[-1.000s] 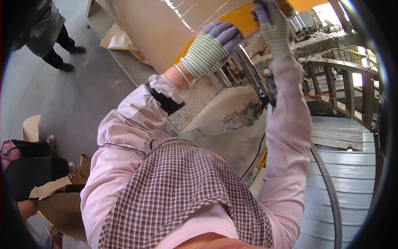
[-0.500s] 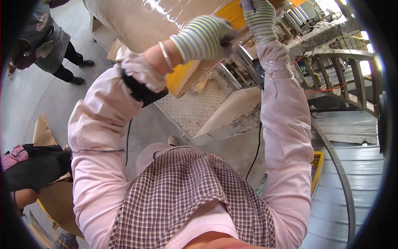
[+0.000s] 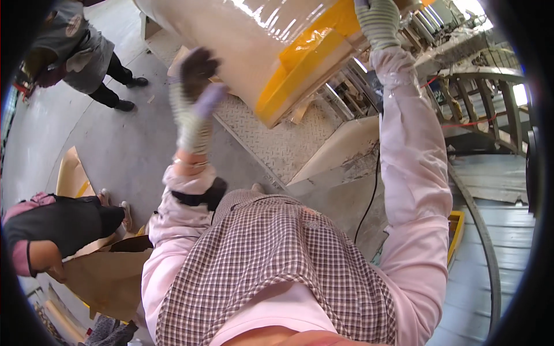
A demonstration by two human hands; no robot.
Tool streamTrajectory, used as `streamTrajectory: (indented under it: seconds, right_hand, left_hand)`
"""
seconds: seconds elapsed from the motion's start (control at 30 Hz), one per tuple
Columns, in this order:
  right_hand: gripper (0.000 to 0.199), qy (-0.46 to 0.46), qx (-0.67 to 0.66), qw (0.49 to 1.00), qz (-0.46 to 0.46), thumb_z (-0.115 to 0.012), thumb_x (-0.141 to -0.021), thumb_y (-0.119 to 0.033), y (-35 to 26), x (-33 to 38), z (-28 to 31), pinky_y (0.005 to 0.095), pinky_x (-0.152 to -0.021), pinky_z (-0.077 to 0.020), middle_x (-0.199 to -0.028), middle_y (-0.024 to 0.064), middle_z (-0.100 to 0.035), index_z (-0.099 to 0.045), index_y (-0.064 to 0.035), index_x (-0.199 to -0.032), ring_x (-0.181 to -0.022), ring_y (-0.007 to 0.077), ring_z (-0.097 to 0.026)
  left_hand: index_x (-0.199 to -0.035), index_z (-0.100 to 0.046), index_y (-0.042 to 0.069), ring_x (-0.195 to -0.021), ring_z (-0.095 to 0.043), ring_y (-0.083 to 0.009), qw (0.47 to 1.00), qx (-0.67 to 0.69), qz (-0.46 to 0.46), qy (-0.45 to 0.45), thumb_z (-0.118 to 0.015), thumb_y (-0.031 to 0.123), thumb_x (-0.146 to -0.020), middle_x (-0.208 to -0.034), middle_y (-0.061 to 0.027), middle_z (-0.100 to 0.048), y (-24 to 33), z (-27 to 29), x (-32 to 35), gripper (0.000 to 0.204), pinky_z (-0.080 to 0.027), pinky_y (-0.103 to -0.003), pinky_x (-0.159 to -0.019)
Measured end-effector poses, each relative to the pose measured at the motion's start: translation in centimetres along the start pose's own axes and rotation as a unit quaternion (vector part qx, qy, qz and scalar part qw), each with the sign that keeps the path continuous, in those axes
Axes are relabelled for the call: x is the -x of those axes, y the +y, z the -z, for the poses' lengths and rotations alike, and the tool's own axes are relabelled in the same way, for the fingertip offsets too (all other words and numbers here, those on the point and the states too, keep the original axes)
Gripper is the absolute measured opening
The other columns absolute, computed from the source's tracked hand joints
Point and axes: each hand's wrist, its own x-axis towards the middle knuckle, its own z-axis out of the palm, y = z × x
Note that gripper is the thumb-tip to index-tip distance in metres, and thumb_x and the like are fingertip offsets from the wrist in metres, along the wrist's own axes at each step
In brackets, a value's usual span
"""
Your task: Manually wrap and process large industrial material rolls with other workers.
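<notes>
A large brown bundle (image 3: pixel 231 52), wrapped in shiny clear film, fills the top of the view. Wide yellow tape (image 3: pixel 300 66) runs along its near edge. My left hand (image 3: pixel 195 95), in a striped glove with a dark palm and purple thumb, is raised beside the bundle's left end. It is smeared by motion, but thumb and fingers stand apart with nothing seen between them. My right hand (image 3: pixel 378 23), in a matching glove, is at the bundle's upper right, by the taped edge. Its fingertips are hidden at the top of the frame.
Beneath the bundle lies a textured metal plate (image 3: pixel 288 138). Metal machinery (image 3: pixel 427 34) and a curved slatted frame (image 3: pixel 485 86) stand at the right. One person (image 3: pixel 86 57) stands at the upper left; another (image 3: pixel 63 225) bends over brown cardboard (image 3: pixel 109 277) at the lower left.
My left hand has come off the taped edge and swung left and down, its fingers spreading. The taped edge is now uncovered. My right hand stays at the upper right. The view has shifted slightly.
</notes>
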Motion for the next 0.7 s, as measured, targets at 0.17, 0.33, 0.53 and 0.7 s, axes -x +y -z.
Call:
streamTrajectory:
  seconds: [0.17,0.33,0.53,0.7]
  right_hand:
    - [0.015,-0.047,-0.007,0.999,-0.013,-0.057,-0.096,-0.026,-0.9,1.8,-1.1,0.046,-0.062,-0.0494,-0.076,0.0155,-0.064,-0.061,-0.0107,-0.098,-0.07,0.0372,-0.064]
    - [0.023,-0.101,-0.015,0.993,-0.066,-0.053,-0.098,-0.032,-0.8,2.0,-1.2,0.0504,-0.064,-0.0493,-0.081,0.0162,-0.066,-0.059,-0.0106,-0.105,-0.073,0.0411,-0.064]
    - [0.018,-0.086,0.117,0.986,-0.081,-0.05,-0.099,-0.029,-2.7,2.1,-1.0,0.0481,-0.059,-0.0499,-0.077,0.0137,-0.066,-0.057,-0.0123,-0.103,-0.067,0.0366,-0.064]
    - [0.016,-0.051,0.129,0.99,-0.027,-0.049,-0.099,-0.027,-2.8,1.9,-0.9,0.0497,-0.057,-0.0489,-0.076,0.0126,-0.066,-0.055,-0.0132,-0.1,-0.066,0.0367,-0.064]
  left_hand:
    - [-0.144,-0.036,-0.002,-0.13,-0.046,-0.0339,0.946,-0.248,-0.108,-0.177,-0.095,0.034,-0.054,-0.139,-0.0192,-0.049,-3.8,-10.1,1.3,0.114,-0.038,-0.042,-0.11]
    - [-0.107,-0.052,0.001,-0.091,-0.048,-0.0427,0.902,-0.399,-0.093,-0.135,-0.081,0.031,-0.062,-0.098,-0.0202,-0.052,-3.7,-14.5,-1.5,0.061,-0.043,-0.047,-0.081]
    - [-0.124,-0.053,0.001,-0.101,-0.052,-0.0105,0.977,-0.05,0.114,-0.175,-0.08,0.008,-0.069,-0.109,-0.0031,-0.059,-2.4,-9.6,0.1,0.062,-0.046,-0.027,-0.094]
    - [-0.089,-0.055,0.004,-0.074,-0.049,-0.0094,0.987,-0.021,0.055,-0.152,-0.083,0.014,-0.065,-0.076,-0.0053,-0.054,-2.5,-10.5,0.4,0.038,-0.048,-0.03,-0.067]
